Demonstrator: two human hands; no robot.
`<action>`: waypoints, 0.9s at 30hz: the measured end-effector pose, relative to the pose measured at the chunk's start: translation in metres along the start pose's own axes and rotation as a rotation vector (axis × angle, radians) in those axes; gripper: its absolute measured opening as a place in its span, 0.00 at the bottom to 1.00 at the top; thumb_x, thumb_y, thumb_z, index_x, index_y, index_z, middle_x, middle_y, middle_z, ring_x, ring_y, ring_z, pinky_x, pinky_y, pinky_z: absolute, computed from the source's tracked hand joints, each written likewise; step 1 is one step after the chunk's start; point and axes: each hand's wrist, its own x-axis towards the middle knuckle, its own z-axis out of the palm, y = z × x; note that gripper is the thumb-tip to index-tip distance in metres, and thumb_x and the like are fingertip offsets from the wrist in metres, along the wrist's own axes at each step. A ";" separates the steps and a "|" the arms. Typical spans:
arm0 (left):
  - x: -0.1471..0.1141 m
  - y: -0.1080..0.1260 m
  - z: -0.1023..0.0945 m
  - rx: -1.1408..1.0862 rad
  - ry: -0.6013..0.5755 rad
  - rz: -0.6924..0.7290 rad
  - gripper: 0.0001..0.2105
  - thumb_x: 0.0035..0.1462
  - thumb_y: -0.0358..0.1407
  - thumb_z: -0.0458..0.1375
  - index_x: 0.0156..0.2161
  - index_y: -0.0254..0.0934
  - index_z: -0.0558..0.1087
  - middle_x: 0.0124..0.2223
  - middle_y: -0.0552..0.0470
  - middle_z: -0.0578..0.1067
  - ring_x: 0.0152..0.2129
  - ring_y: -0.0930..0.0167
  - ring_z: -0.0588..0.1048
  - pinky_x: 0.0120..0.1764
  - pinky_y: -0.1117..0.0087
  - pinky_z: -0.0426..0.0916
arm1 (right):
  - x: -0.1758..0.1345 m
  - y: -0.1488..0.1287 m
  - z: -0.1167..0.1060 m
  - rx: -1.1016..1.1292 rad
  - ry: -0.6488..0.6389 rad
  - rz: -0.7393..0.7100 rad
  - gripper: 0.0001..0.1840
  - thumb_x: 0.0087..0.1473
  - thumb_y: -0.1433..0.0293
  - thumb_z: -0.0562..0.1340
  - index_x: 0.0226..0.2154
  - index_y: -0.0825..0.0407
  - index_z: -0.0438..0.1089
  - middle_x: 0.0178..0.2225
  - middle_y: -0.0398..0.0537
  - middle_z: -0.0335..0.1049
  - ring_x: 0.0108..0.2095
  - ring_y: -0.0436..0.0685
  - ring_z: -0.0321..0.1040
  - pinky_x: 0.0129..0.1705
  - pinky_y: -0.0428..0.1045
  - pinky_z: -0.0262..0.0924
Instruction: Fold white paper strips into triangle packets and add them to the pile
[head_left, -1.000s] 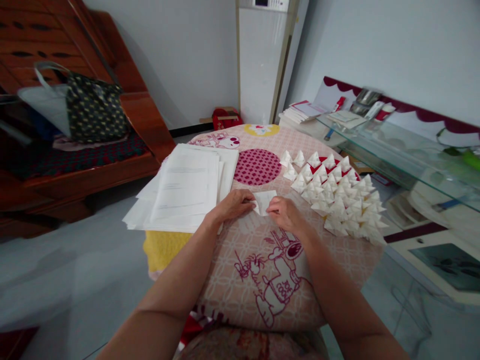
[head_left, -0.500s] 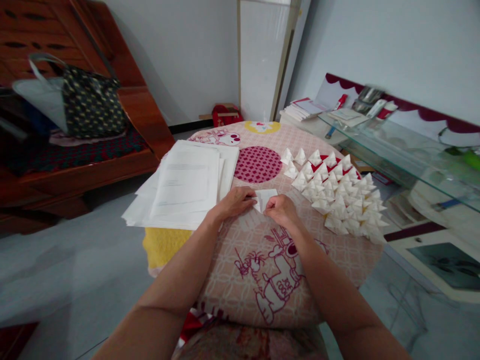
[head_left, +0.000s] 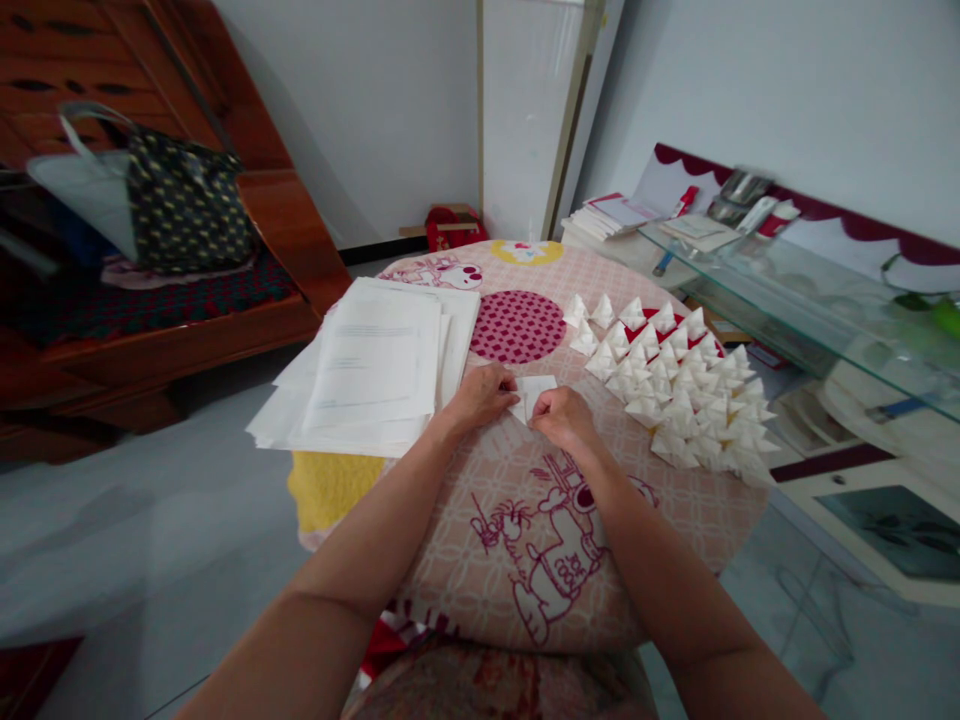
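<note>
A small piece of folded white paper (head_left: 534, 386) lies between my two hands on the cloth-covered round table (head_left: 480, 540). My left hand (head_left: 486, 394) grips its left side with the fingers closed. On the right side, my right hand (head_left: 561, 414) pinches the paper's near edge between thumb and fingers. To the left of my hands is a stack of white sheets (head_left: 375, 360), the upper one with faint print. Rows of folded white paper pieces (head_left: 675, 385) with pointed tips stand on the right of the table.
A glass-topped stand (head_left: 795, 290) with a cup and papers borders the table on the right. At the left is a wooden bench (head_left: 292, 230) with a dark patterned bag (head_left: 187, 200) on it. Behind the table, a red bag (head_left: 454, 228) rests on the floor.
My left hand has shifted slightly, its fingers higher on the paper's left side. The right hand keeps its pinch, almost unmoved. The stack and the folded pieces look the same.
</note>
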 end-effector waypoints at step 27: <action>0.009 0.005 0.000 -0.051 -0.021 -0.229 0.01 0.45 0.29 0.68 0.26 0.33 0.81 0.24 0.53 0.78 0.23 0.73 0.72 0.31 0.72 0.65 | -0.005 0.000 0.001 -0.025 0.035 -0.047 0.21 0.51 0.74 0.67 0.50 0.50 0.79 0.38 0.49 0.81 0.39 0.56 0.74 0.41 0.48 0.61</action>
